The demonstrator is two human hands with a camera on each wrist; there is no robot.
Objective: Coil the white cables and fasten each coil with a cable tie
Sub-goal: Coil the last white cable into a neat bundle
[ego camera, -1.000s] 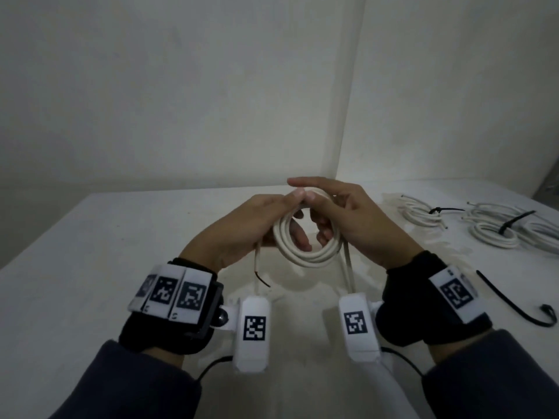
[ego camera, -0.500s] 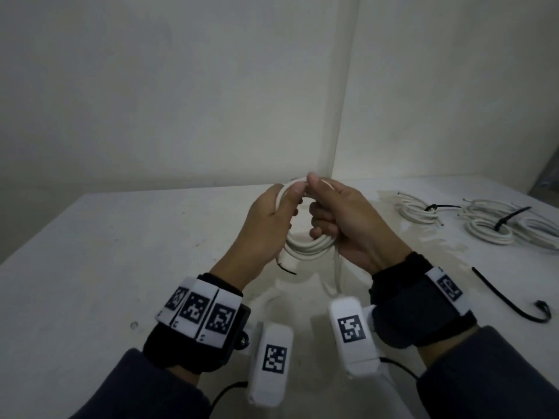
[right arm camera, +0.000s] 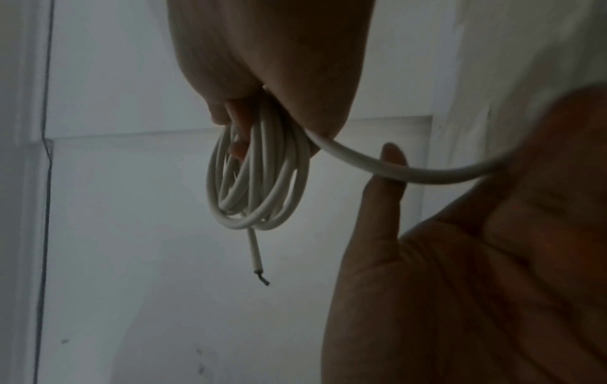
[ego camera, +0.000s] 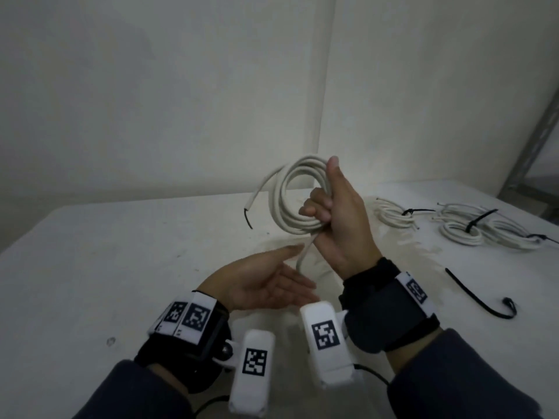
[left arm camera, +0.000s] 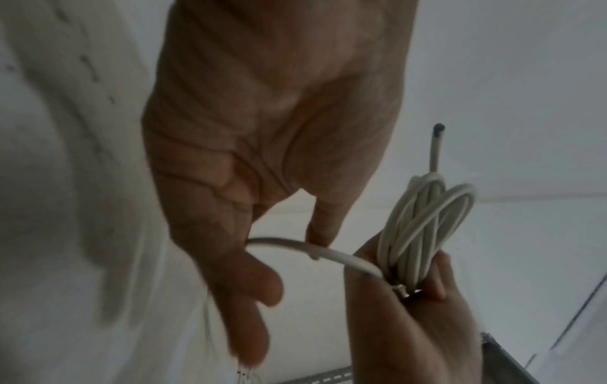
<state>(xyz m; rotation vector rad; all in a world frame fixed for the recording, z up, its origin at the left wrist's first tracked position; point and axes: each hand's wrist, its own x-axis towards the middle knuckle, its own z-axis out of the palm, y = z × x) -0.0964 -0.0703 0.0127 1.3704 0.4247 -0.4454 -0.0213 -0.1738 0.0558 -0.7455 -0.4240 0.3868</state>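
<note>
Currently the right hand (ego camera: 338,225) holds the white cable coil (ego camera: 298,198) upright in the air above the middle of the worktop (ego camera: 90,267), well clear of its surface. Judgement: raised this way so the loops hang together and the loose tail can be brought round.

Right hand: fingers (ego camera: 314,207) curled through the loops, thumb up along the outer side of the bundle. Firm clasp on the coil; the right wrist view shows the loops (right arm camera: 259,176) bunched inside the fist.

Left hand (ego camera: 266,282): palm up, below the coil, fingers extended and loose. The trailing tail (left arm camera: 328,253) of the same cable runs across its fingertips (left arm camera: 320,233); touching, not clamped, as far as the left wrist view shows. Probably guiding the tail for the last wrap.

One free cable end (ego camera: 249,207) with a dark stripped tip sticks out of the coil toward the left edge.

Near the right edge: a loose black cable tie (ego camera: 481,300) lies flat, within reach of the right hand. Toward the far right corner, finished coils (ego camera: 459,228) already tied with black ties.

Status, judged: coil nearly complete, not yet tied.
</note>
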